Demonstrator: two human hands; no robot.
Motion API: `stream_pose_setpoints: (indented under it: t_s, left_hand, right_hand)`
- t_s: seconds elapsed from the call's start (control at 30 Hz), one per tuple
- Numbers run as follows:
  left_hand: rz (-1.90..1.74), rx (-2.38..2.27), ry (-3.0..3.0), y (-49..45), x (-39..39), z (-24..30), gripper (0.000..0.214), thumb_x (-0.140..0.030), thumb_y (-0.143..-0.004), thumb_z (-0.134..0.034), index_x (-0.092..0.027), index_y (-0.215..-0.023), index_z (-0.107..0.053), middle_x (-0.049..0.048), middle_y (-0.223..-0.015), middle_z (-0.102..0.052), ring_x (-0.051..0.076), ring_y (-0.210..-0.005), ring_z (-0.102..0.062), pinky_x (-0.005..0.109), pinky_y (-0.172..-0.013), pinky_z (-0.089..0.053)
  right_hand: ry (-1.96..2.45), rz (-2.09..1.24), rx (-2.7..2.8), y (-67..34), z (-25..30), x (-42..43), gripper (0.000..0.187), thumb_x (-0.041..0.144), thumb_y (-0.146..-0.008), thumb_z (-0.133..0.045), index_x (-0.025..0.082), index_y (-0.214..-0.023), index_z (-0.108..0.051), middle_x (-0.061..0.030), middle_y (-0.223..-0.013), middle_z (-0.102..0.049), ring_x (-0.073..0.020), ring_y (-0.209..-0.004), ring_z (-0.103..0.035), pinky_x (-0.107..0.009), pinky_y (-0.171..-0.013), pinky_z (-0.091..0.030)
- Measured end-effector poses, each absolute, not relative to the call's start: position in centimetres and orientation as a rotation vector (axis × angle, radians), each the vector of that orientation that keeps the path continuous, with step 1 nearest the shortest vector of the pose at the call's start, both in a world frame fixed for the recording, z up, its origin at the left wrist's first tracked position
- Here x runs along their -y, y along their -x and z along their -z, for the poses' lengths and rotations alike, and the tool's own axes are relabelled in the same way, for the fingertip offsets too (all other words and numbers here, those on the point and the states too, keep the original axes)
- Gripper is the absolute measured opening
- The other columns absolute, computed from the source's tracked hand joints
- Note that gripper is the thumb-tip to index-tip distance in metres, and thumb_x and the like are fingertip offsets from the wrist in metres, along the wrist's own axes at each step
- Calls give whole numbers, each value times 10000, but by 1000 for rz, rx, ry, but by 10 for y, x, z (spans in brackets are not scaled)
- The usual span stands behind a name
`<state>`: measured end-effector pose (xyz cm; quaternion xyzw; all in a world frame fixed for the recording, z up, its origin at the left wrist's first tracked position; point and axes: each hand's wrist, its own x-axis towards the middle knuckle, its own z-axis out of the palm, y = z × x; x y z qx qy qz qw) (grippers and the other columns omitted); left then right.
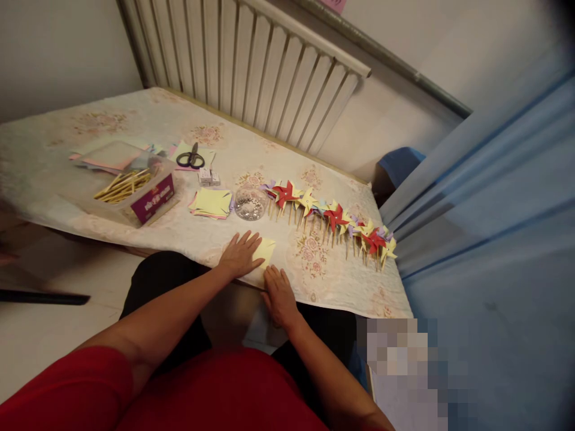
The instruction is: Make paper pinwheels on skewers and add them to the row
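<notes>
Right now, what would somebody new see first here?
Probably the long row of colourful paper pinwheels lying along the right side of the table. Next, the left hand lies flat on a yellow paper square at the near edge, with the right hand close beside it. On the left stands a clear box of wooden sticks.

Under my left hand lay matt yellow paper on a quilted cloth tabletop; at ten o'clock, bare wooden sticks filled a clear glossy plastic box.
</notes>
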<state>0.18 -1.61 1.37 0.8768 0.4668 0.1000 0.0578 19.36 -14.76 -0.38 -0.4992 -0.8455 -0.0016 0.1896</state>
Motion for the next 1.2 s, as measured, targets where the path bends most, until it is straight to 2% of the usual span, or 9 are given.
stream_pose_setpoints:
  t_s: [0.17, 0.3, 0.57, 0.8, 0.93, 1.2]
  left_hand:
    - [-306, -1406, -2660, -1, 17, -15, 714, -592, -937, -393, -199, -1533, -411, 85, -1626, -355, 322, -1525, -226, 556, -1221, -152]
    - [-309, -1395, -2666, 0, 16, -15, 684, -552, -950, -372, -185, -1525, -429, 95, -1619, -366, 329, -1520, -238, 567, -1213, -177]
    - [-297, -1389, -2698, 0, 14, -9, 653, -506, -940, -426, -218, -1526, -430, 95, -1620, -366, 335, -1521, -237, 577, -1207, -188]
    - [-321, -1405, -2702, -1, 15, -8, 649, -530, -946, -423, -228, -1520, -438, 93, -1621, -364, 332, -1519, -243, 571, -1207, -187]
    - [-316, -1405, -2698, -2, 16, -13, 649, -524, -953, -413, -205, -1518, -440, 102, -1616, -370, 331, -1519, -246, 569, -1210, -184]
    - [-320, -1407, -2665, -2, 18, -16, 674, -567, -950, -414, -224, -1531, -416, 93, -1618, -370, 330, -1521, -240, 564, -1213, -171]
  right_hand:
    - [1371, -33, 2303, -195, -18, 128, 574, 280, -1025, -390, 130, -1568, -280, -166, -1535, -464, -235, -1485, -352, -502, -1219, -325]
    - [1368, -109, 2407, -175, -30, 96, 593, 386, -1018, -429, 101, -1533, -360, -172, -1541, -457, -244, -1492, -337, -479, -1243, -271]
    - [1515, -130, 2424, -160, -16, 65, 680, 451, -995, -491, 50, -1525, -347, -208, -1591, -367, -283, -1514, -284, -501, -1240, -223]
    - [1570, -101, 2379, -164, -11, 67, 716, 513, -991, -475, 22, -1503, -372, -210, -1566, -410, -317, -1505, -291, -519, -1240, -206]
    - [1583, -80, 2371, -165, -15, 66, 702, 518, -989, -480, 42, -1497, -388, -217, -1550, -430, -310, -1501, -303, -529, -1230, -223]
    - [1641, -37, 2390, -175, -20, 66, 677, 521, -999, -468, 36, -1470, -421, -234, -1575, -382, -317, -1508, -285, -538, -1225, -218]
